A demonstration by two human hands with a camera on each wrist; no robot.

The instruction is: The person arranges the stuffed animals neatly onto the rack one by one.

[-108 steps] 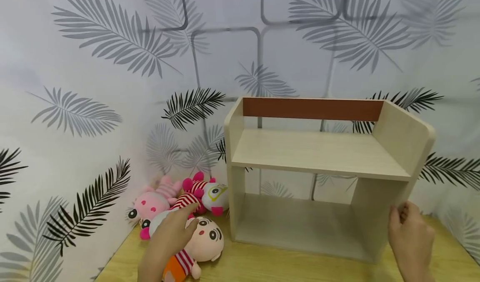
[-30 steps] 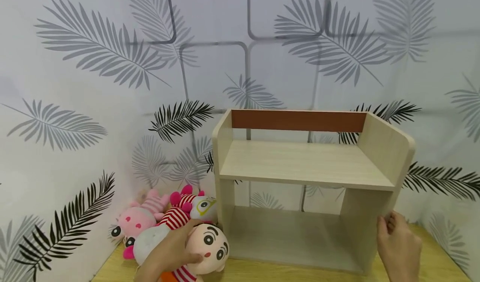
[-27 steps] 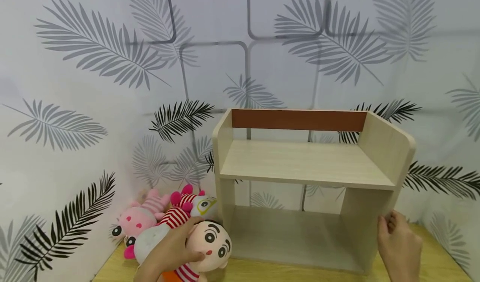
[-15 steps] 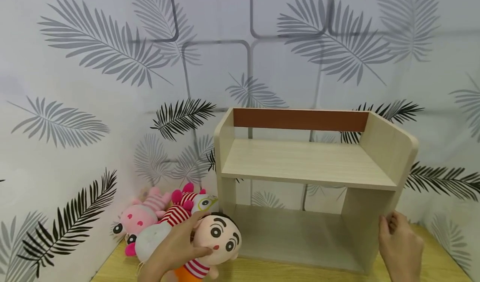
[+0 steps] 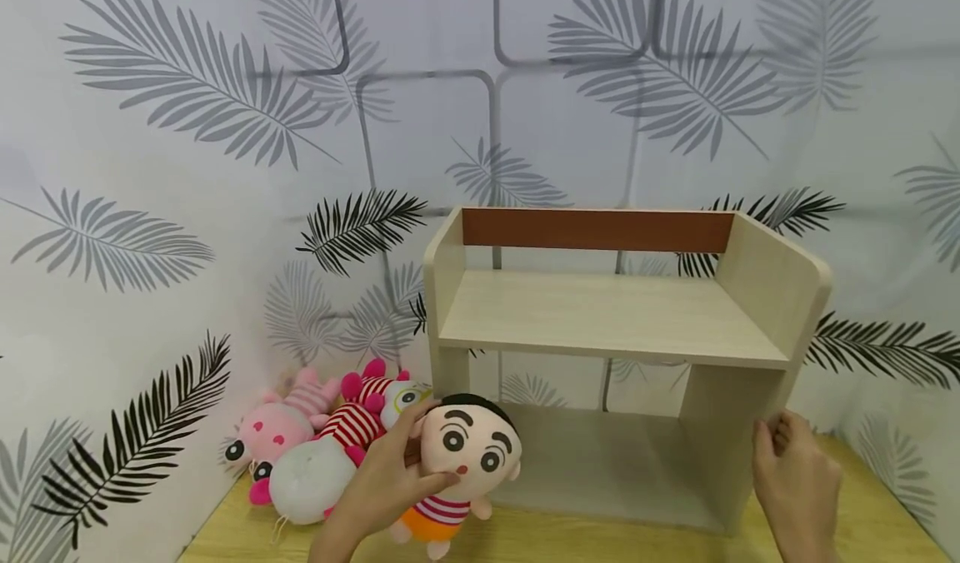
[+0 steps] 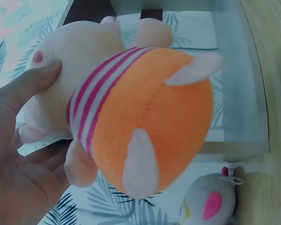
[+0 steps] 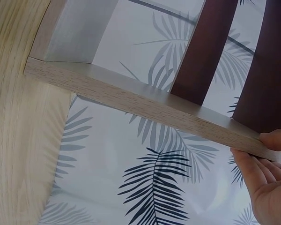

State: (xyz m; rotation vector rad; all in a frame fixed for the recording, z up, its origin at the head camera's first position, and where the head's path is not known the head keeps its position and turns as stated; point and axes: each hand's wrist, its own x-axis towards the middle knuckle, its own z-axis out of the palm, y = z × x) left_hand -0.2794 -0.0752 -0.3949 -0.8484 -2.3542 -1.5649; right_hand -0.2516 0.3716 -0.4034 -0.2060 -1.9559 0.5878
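Observation:
My left hand (image 5: 384, 481) grips a plush boy doll (image 5: 471, 438) by its head, thumb across the cheek and fingers behind. The doll has black hair, thick brows, a striped shirt and orange shorts. It is upright, tilted slightly, and overlaps the lower left of a small wooden shelf (image 5: 615, 317). In the left wrist view the doll's orange bottom (image 6: 154, 108) faces the camera, its feet sticking out. My right hand (image 5: 798, 484) pinches the front edge of the shelf's right side panel; the right wrist view shows thumb and fingers on either side of that panel (image 7: 131, 104).
Left of the shelf, several plush toys lie heaped on the wood-grain table (image 5: 232, 538): a pink one (image 5: 277, 431), a grey-white one (image 5: 311, 480) and one with yellow-rimmed eyes (image 5: 401, 401). Leaf-patterned sheeting (image 5: 420, 146) covers the walls behind.
My left hand reached the doll, took hold of its head and raised it upright, shifting right toward the shelf. The right hand stays on the side panel.

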